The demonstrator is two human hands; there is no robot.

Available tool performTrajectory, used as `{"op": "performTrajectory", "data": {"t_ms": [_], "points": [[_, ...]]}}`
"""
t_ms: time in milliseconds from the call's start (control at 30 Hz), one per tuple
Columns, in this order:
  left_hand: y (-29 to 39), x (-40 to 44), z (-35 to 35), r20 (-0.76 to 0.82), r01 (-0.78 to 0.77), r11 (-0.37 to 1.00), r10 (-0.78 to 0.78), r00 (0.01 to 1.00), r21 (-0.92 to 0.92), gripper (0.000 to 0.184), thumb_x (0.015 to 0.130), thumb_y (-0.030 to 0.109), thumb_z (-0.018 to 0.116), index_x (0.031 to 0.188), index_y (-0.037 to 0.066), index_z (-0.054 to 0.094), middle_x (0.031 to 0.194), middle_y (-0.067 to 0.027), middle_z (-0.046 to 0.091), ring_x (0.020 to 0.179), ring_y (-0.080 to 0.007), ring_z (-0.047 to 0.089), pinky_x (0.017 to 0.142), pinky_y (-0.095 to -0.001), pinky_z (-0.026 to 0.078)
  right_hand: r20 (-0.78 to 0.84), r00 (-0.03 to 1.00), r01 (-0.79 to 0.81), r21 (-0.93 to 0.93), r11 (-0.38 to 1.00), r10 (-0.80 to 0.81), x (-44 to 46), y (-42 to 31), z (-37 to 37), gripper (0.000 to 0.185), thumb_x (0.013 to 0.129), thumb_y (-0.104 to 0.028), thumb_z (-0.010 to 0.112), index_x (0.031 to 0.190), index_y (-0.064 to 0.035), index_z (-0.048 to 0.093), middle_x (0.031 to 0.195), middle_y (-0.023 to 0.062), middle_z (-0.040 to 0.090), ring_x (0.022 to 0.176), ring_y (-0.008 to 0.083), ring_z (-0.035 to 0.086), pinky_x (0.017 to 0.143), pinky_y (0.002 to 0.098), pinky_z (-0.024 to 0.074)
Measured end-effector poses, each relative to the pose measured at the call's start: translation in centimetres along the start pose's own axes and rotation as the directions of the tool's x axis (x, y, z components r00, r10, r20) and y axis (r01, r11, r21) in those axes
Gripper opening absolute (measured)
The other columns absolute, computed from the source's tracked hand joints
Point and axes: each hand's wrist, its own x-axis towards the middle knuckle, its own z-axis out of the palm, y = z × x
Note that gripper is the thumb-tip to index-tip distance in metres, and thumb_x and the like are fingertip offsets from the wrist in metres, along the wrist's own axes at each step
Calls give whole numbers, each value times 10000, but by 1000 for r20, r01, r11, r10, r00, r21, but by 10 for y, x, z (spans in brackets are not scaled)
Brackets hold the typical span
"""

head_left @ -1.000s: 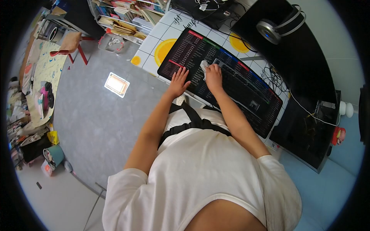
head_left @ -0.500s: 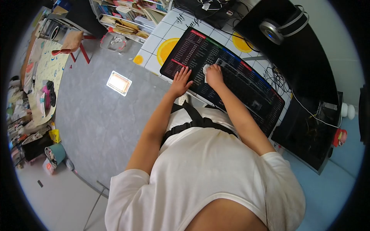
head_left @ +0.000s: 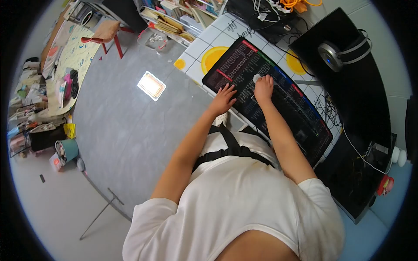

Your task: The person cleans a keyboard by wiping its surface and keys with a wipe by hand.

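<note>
A large black desk mat (head_left: 292, 114) printed with small text and coloured bands lies on the white tiled-pattern desk cover (head_left: 193, 48). My left hand (head_left: 224, 101) rests on the mat near its front left edge, fingers spread, holding nothing. To its right, my right hand (head_left: 264, 89) is closed over a small white wad (head_left: 256, 78), perhaps tissue or cloth, pressed on the mat. Most of the wad is hidden under my fingers. A grey keyboard-like outline shows on the mat beside my right forearm; whether it is printed I cannot tell.
Behind the mat stands a wide black monitor (head_left: 363, 82) with silver headphones (head_left: 331, 56) hanging on it. Tangled cables (head_left: 328, 111) lie by its stand. A bookshelf (head_left: 174, 21) is beyond the desk. On the floor side are a red-legged chair (head_left: 106, 32) and a teal bin (head_left: 67, 150).
The camera view has swung, so the desk appears further right and lower. My left hand has drawn slightly towards the mat's front edge. My right hand stays closed on the wad, barely shifted.
</note>
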Motion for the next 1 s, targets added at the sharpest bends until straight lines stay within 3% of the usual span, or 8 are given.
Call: {"op": "performTrajectory", "data": {"t_ms": [233,700,733,767,833,867,900,1000], "points": [[1,-1,4,-90,-28,999,26,996,-22,434,768,128,533,1188,59,447,1328,-123,335,1268,-320,224,1017,-498,180,-165,961,273,441,855,-221,-39,-51,9,132,688,-105,572,783,-29,520,827,124,532,899,279,480,814,390,377],[18,-35,-13,-294,65,998,-63,954,-4,446,710,3,523,1150,62,476,1243,-134,420,1180,-320,356,972,-399,318,-155,979,-70,353,933,132,-6,-9,33,149,807,-110,494,916,-27,553,879,119,540,839,300,511,743,377,427],[16,-38,-12,-332,95,995,-93,939,-10,462,710,1,524,1164,64,465,1246,-135,418,1182,-323,353,973,-401,314,187,901,-363,818,446,391,-5,-31,18,188,846,-185,473,864,-6,526,818,161,544,767,333,525,694,396,430],[13,-40,-11,-374,121,992,-119,920,-16,478,710,-1,524,1179,66,454,1248,-136,415,1184,-326,350,973,-403,311,262,910,-375,850,370,320,-13,-50,13,252,869,-244,443,832,-2,505,802,188,550,748,357,534,679,401,422],[8,-42,-11,-412,135,991,-133,902,-25,503,710,-9,525,1199,67,436,1243,-144,414,1167,-335,361,967,-404,311,298,954,-280,869,409,21,-26,-96,12,203,860,-184,408,896,-9,503,874,183,519,865,361,515,725,432,419],[8,-43,-13,-486,165,986,-163,859,-39,507,709,-14,523,1202,61,431,1236,-150,416,1154,-339,369,965,-404,309,-96,953,260,743,617,-287,-35,-111,34,174,840,-166,437,892,-18,511,864,157,504,847,340,524,690,418,437],[9,-44,-16,-557,193,980,-190,808,-54,510,709,-19,520,1205,55,426,1230,-157,418,1141,-342,377,964,-403,307,-163,933,348,628,696,-320,-36,-122,29,83,805,-99,471,817,-28,512,863,102,487,848,282,522,659,370,451],[12,-45,-23,-584,228,972,-215,783,-53,537,707,-28,516,1225,44,394,1219,-173,418,1125,-345,383,964,-401,300,-66,998,51,792,609,2,-10,-103,5,121,821,-132,466,840,-33,533,828,115,502,829,308,510,647,412,426]]}}
